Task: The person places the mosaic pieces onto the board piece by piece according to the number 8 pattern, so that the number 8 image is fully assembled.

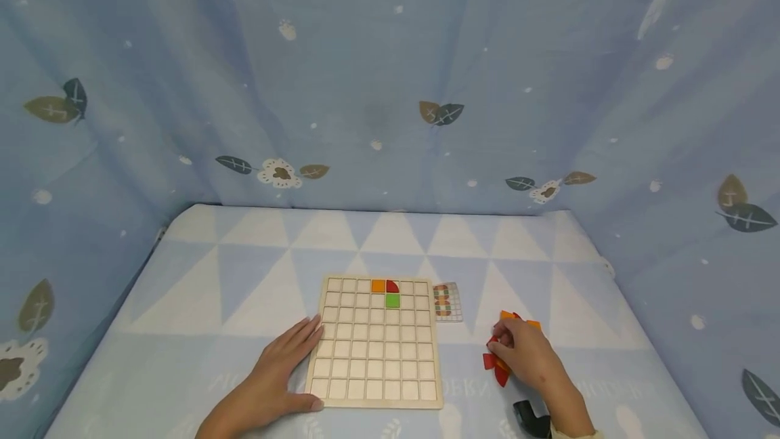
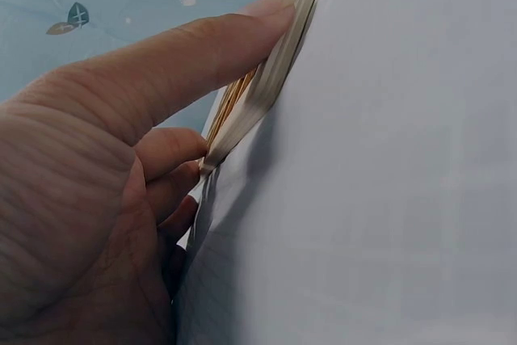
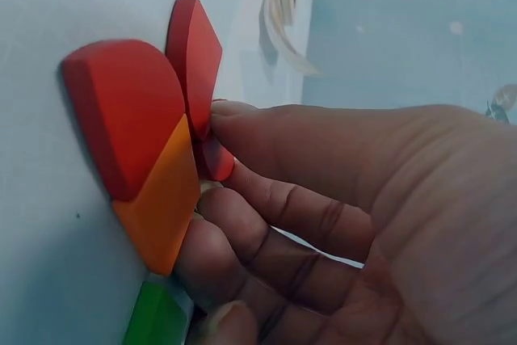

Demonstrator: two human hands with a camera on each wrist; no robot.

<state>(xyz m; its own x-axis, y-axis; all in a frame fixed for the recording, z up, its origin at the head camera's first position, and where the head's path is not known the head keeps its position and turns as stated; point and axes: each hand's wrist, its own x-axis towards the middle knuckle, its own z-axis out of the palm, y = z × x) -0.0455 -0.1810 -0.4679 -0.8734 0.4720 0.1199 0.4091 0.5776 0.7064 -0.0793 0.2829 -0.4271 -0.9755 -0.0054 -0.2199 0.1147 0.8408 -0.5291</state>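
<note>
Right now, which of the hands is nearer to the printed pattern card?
Right. The right hand pinches a red tile to the right of the pattern card; the left hand touches the left edge of the wooden grid board, across the board from the card.

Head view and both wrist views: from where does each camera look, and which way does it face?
Head: worn on the head, facing forward and down at the board and loose pieces; left hand and right hand show.
Left wrist: worn there, facing the board's edge; the left hand shows at the picture's left.
Right wrist: worn there, facing the loose pieces; the right hand shows at right.
Shared: head and left wrist show the left hand touching the board.
</note>
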